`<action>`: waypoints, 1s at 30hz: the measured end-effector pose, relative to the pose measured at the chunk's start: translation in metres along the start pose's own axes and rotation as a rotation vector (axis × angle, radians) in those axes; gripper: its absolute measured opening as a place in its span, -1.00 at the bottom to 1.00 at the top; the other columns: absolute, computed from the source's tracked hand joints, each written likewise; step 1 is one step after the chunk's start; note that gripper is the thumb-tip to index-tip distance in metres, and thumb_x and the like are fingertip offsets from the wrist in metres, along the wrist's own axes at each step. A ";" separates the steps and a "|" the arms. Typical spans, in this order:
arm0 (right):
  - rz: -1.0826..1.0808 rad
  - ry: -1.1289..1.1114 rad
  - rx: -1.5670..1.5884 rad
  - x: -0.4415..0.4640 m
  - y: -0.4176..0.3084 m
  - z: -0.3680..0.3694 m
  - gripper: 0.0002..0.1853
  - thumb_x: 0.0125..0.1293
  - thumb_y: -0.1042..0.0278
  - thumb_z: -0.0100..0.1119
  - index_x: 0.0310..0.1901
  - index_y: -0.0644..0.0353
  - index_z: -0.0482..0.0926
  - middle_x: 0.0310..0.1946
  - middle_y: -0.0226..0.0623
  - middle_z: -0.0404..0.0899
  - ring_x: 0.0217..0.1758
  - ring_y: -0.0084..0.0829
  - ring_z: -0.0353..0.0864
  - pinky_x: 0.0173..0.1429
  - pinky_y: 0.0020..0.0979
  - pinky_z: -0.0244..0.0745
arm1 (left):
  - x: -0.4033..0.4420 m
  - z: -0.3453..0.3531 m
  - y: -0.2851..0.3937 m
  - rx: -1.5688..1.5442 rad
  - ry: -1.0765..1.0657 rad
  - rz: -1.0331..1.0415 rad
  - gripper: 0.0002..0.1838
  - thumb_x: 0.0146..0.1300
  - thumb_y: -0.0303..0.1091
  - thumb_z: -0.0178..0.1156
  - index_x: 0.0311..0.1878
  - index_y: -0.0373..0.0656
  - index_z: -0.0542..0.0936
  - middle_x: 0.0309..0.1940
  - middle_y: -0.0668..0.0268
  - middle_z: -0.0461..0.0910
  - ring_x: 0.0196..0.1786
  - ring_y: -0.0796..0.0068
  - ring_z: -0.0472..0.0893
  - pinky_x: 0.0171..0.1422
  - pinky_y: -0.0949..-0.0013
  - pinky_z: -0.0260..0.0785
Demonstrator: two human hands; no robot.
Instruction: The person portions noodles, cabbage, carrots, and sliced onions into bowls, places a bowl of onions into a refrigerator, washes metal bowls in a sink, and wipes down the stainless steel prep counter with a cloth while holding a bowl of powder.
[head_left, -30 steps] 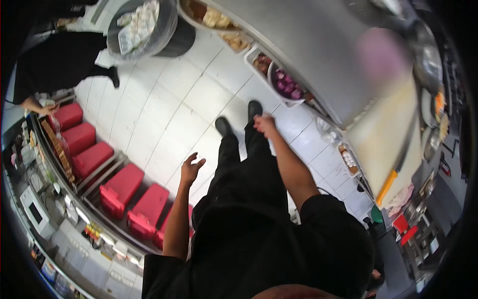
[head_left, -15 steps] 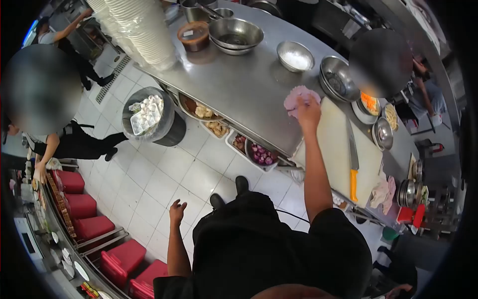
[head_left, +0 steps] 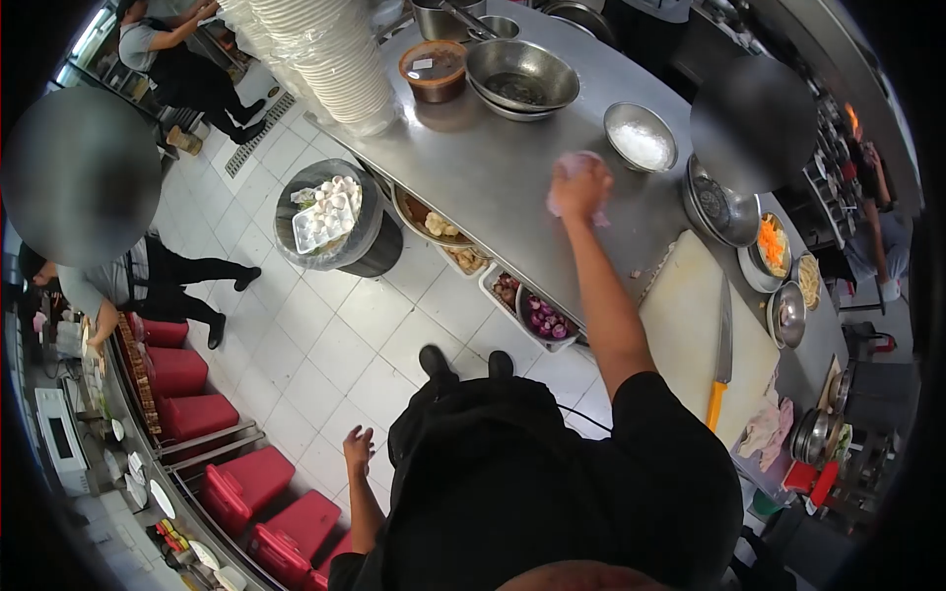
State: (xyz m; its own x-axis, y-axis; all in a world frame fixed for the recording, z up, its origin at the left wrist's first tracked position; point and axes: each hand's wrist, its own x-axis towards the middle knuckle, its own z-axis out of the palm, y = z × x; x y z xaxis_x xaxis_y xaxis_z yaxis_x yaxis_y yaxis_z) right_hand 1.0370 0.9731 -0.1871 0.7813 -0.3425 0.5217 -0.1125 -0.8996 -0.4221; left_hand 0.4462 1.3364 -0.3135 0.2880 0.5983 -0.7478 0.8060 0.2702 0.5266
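Note:
My right hand (head_left: 583, 189) is closed over a pink cloth (head_left: 590, 161) and presses it on the steel counter (head_left: 512, 182). The cloth looks bunched, and part of it is hidden beneath my fingers. Just beyond the hand stands a metal bowl of white powder (head_left: 642, 138). Nearer to me lies a white cutting board (head_left: 690, 315) bearing a knife with an orange handle (head_left: 716, 404). Low at my side, over the tiled floor, my left hand (head_left: 359, 449) hangs with its fingers apart and holds nothing.
Stacked plastic-wrapped containers (head_left: 330, 69), a brown lidded tub (head_left: 434, 74) and metal bowls (head_left: 522, 79) stand on the counter. A lined bin (head_left: 340, 222) is beside it. Red onions (head_left: 547, 317) sit in a container below. Another person (head_left: 148, 281) works at the left, near red bins (head_left: 246, 483).
My right hand has slid the pink cloth leftward over the counter, away from the cutting board. The whole view has shifted, and my left hand still hangs at my side.

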 end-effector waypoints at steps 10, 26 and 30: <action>-0.103 -0.446 0.718 -0.076 -0.110 -0.028 -0.60 -0.09 0.68 0.20 -0.12 0.20 0.62 -0.07 -0.19 0.62 0.05 -0.13 0.55 0.27 -0.24 0.37 | 0.015 0.071 0.337 0.006 -0.292 0.748 -0.59 0.31 -0.26 0.24 0.12 -0.32 0.54 -0.25 0.31 0.60 -0.23 0.57 0.54 -0.14 0.47 0.43; 0.338 0.039 -0.074 -0.109 0.054 -0.121 -0.20 0.28 0.08 0.22 0.35 0.48 0.14 0.37 0.35 0.05 0.46 0.26 -0.02 0.50 0.06 -0.11 | -0.153 0.416 0.517 -0.115 -1.196 0.534 -0.47 0.24 -0.18 0.30 0.13 -0.36 0.44 -0.05 0.19 0.52 -0.16 0.35 0.64 -0.08 0.34 0.55; 0.242 0.090 -0.012 -0.082 0.075 -0.096 -0.34 0.38 0.21 0.08 0.34 0.51 0.16 0.38 0.33 0.07 0.46 0.22 0.04 0.51 0.01 -0.08 | -0.167 0.491 0.530 -0.111 -1.048 0.573 -0.46 0.20 -0.15 0.32 0.10 -0.37 0.45 -0.09 0.16 0.54 -0.17 0.31 0.63 -0.10 0.32 0.54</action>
State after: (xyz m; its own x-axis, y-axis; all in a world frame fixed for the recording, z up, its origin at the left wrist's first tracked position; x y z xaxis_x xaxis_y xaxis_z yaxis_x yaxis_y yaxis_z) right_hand 0.9059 0.9077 -0.1905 0.6732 -0.5702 0.4708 -0.2973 -0.7917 -0.5337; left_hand 1.0793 1.0090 -0.1079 0.9129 -0.2381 -0.3315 0.3887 0.2593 0.8841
